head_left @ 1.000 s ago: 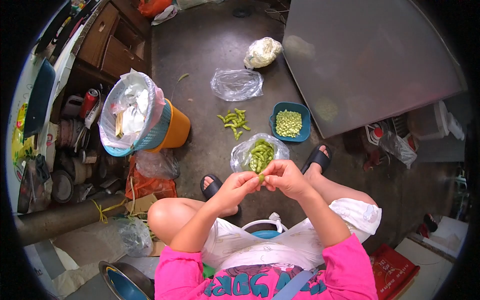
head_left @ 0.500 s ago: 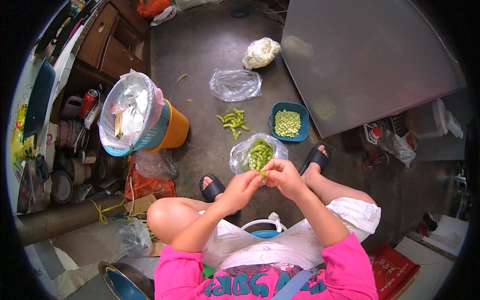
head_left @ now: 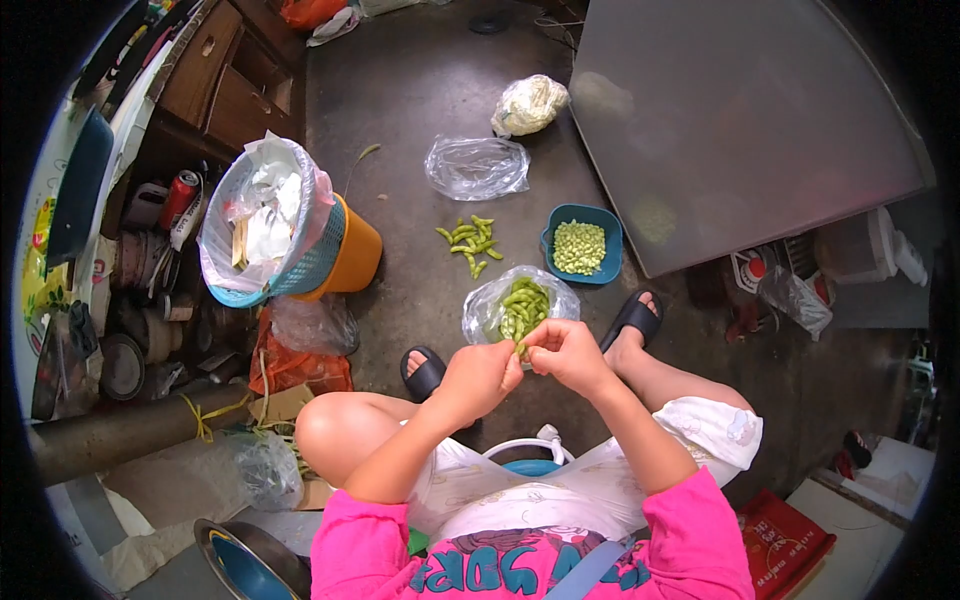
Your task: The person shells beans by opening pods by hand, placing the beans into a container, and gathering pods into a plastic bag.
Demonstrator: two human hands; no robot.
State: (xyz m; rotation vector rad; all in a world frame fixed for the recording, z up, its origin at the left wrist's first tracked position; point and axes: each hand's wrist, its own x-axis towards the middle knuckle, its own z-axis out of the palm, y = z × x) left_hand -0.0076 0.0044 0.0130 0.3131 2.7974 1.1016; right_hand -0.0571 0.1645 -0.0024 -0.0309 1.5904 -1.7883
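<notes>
A small green pod (head_left: 520, 349) is pinched between my left hand (head_left: 482, 377) and my right hand (head_left: 566, 352), whose fingertips nearly meet. Just beyond them a clear plastic bag (head_left: 483, 311) lies open on the floor, holding green pods (head_left: 524, 305). To its upper right is a teal basin (head_left: 612, 262) with shelled beans (head_left: 579, 246) in it. Loose pods (head_left: 470, 241) lie in a small pile beyond the bag. My fingers hide part of the held pod.
An empty-looking clear bag (head_left: 476, 167) and a wrapped white bundle (head_left: 530, 105) lie farther off. At left stand a lined blue basket (head_left: 292, 275) and an orange bin (head_left: 358, 255). A large grey panel (head_left: 750, 120) is at right. Black slippers (head_left: 425, 374) flank the pod bag.
My left hand has turned, its back now more upward, and its fingers have shifted on the pod. My right hand's fingers have lifted slightly apart. The view has moved slightly.
</notes>
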